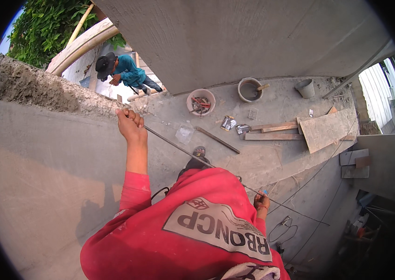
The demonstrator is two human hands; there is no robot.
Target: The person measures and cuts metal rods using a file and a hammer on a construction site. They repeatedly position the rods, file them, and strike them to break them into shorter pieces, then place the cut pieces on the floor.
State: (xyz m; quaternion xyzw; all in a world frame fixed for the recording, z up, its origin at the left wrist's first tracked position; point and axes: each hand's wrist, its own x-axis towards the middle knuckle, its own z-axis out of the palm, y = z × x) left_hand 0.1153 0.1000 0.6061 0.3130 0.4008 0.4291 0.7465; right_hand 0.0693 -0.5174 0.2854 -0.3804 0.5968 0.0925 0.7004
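Observation:
A long, thin metal rod (174, 143) slants across the front of my body, from upper left to lower right. Near one end of it, my left hand (131, 125) is closed around the rod, right beside the rough top edge of the plastered wall (48, 140). Low at my right side, my right hand (262, 201) grips the same rod farther along. A small blue bit shows at those fingers, too small to name. Past the right hand the rod's far end sticks out over the lower floor.
A pink bucket (201, 94) with tools, a bucket of grey mix (244, 95) and a grey pail (305, 88) stand ahead. Wooden planks (273, 136), a board (328, 129) and a loose bar (217, 140) lie rightward. Beyond the wall stoops another person (131, 70). A cable crosses the right.

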